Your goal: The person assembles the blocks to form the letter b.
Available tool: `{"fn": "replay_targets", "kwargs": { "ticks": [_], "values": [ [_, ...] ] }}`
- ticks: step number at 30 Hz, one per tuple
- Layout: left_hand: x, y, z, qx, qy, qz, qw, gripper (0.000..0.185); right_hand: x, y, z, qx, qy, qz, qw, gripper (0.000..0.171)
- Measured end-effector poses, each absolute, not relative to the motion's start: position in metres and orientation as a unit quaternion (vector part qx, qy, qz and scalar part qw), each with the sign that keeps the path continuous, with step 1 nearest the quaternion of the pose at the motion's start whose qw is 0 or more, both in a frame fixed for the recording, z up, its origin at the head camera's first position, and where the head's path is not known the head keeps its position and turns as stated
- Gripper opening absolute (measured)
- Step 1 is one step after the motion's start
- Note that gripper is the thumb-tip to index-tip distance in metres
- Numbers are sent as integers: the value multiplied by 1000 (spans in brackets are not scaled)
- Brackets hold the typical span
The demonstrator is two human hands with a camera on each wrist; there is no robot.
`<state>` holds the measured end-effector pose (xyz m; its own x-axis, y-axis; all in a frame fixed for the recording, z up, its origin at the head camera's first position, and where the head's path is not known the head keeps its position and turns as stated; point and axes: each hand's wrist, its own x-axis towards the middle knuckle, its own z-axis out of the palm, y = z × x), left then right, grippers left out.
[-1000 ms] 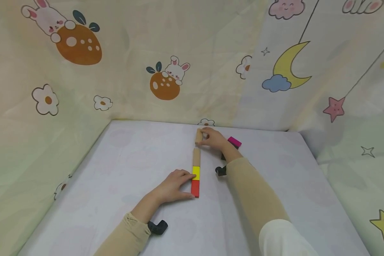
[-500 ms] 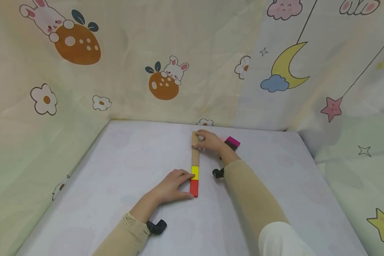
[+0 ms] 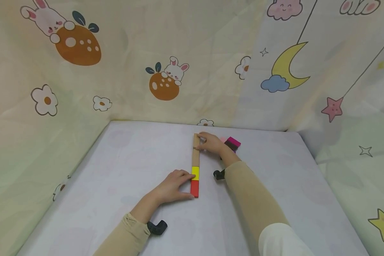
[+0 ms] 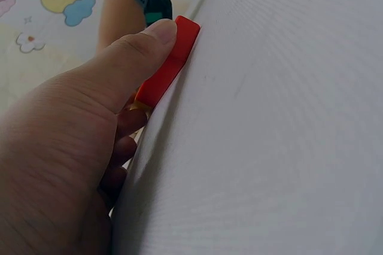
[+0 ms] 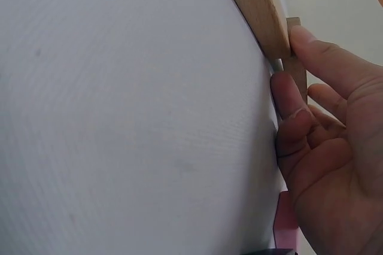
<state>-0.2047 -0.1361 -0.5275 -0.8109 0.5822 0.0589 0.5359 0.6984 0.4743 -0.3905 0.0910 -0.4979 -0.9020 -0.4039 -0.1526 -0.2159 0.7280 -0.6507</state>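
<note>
A row of flat blocks lies end to end on the white table: red block nearest, then yellow block, then a long wooden block. At the far end my right hand pinches a short wooden block against the long one; the right wrist view shows a fingertip on the short wooden block beside the long block. My left hand rests flat on the table, fingers touching the yellow block's side, thumb against the red block.
A magenta block, a pink one and a dark one lie just right of my right hand. Printed cloth walls enclose the table on the left, back and right. Black wrist mounts hang under both forearms.
My right hand brought the short wooden block from a gap beyond the row down against the long wooden block's far end. The left hand stayed in place.
</note>
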Motion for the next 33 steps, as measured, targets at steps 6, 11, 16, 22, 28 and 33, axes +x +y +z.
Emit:
{"fn": "replay_targets", "kwargs": {
  "ticks": [6, 11, 16, 22, 28, 33],
  "values": [
    [-205, -135, -526, 299, 921, 244, 54, 72, -392, 91, -499, -173, 923, -314, 141, 77],
    [-205, -135, -527, 298, 921, 243, 56, 71, -391, 92, -500, -181, 918, -322, 142, 76],
    [-205, -134, -528, 298, 923, 236, 51, 73, -389, 94, -500, -187, 908, -345, 146, 74],
    [-204, -133, -526, 294, 924, 237, 57, 72, -389, 94, -502, -192, 909, -343, 141, 75],
    [-204, -133, -527, 296, 923, 238, 55, 72, -389, 95, -503, -194, 909, -345, 134, 71],
    [-204, -133, -527, 299, 922, 241, 54, 72, -388, 94, -506, -188, 911, -347, 121, 62]
  ]
}}
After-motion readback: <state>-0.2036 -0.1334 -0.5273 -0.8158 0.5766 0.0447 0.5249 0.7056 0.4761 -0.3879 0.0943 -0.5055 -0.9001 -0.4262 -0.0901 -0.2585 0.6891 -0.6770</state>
